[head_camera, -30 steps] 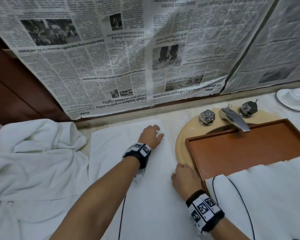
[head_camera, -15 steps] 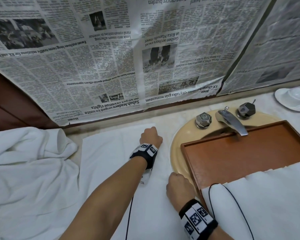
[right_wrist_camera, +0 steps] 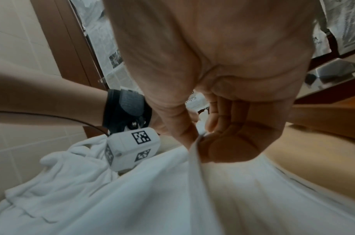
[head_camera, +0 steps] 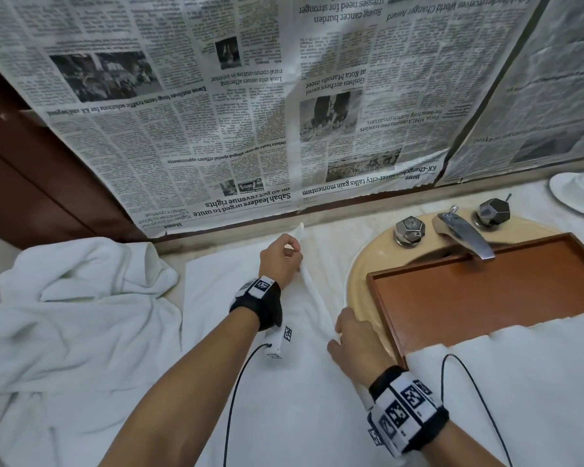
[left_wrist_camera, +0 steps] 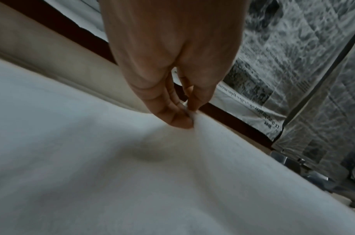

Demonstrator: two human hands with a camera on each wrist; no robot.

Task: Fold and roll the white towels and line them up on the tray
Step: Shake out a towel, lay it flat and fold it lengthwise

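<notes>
A crumpled towel heap (head_camera: 71, 325) lies far left. Beside it, the flat white towel (head_camera: 284, 382) covers the counter; the left hand (head_camera: 279, 261) pinches its far right corner, the right hand (head_camera: 358, 345) pinches its near right edge. Right: the wooden tray (head_camera: 486, 294) over the sink, rolled towels (head_camera: 520, 382) at its near end.

Both bare forearms reach forward; the left hand (head_camera: 279, 262) pinches with thumb and fingertips, the right hand (head_camera: 358, 342), nearer, apparently pinches likewise.

The head camera looked down from above across the flat white cloth towel (head_camera: 284, 392). Each wrist camera sat close behind its hand, facing along the fingers. All three views shared that towel's lifted edge.
</notes>
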